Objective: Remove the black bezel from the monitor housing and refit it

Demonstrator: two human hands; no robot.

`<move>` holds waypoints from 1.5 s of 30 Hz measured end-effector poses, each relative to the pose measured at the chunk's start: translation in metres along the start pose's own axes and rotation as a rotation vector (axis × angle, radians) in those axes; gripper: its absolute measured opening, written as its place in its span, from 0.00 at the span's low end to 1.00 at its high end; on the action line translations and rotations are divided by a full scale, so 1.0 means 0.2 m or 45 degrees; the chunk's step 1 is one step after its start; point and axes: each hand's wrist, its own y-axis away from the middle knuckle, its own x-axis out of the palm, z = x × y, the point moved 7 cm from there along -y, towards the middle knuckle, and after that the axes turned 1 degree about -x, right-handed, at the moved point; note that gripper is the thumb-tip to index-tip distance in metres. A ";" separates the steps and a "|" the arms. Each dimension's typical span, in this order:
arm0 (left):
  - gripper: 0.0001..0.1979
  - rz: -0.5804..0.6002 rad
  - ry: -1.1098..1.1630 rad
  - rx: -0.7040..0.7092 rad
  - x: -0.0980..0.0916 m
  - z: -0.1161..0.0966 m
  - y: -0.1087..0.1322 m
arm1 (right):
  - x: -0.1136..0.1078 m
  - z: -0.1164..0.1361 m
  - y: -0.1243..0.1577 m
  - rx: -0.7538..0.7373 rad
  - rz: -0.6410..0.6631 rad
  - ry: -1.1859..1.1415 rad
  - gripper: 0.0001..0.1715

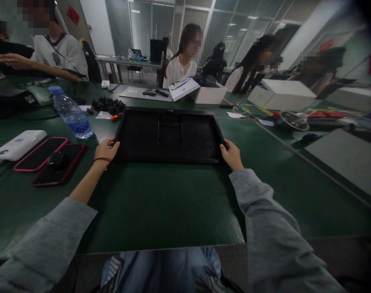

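Observation:
A wide black rectangular panel (pixel 139 136) with a raised rim and a bracket-like frame at its centre is in front of me, over the green table. It looks like part of a monitor housing, but its exact kind is unclear. My left hand (pixel 106 149) is closed round its left edge near the lower corner, thumb on the near side. At the opposite edge, my right hand (pixel 232 154) grips the lower right corner in the same way. The fingers behind the panel are hidden. Whether its bottom edge touches the table I cannot tell.
Left of the panel stands a tilted-looking water bottle (pixel 72 114), with two red-edged phones (pixel 59 167) and a white power bank (pixel 19 144) nearby. Black gear (pixel 108 105) and white boxes (pixel 280 93) lie beyond. Cables (pixel 252 110) and a metal bowl-like object (pixel 292 121) are at right. People sit opposite.

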 end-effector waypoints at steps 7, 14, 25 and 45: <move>0.26 -0.013 -0.184 0.094 0.02 -0.05 0.04 | -0.01 0.05 0.01 0.021 -0.012 0.081 0.32; 0.22 0.009 -0.107 0.063 0.03 -0.03 0.03 | -0.03 0.06 0.02 0.045 -0.042 0.149 0.31; 0.26 0.074 -0.178 0.033 0.03 -0.04 0.04 | -0.03 0.05 0.03 0.082 -0.061 0.127 0.31; 0.35 0.278 -0.456 -0.064 0.04 -0.11 0.03 | -0.04 0.03 0.02 0.088 -0.117 0.104 0.23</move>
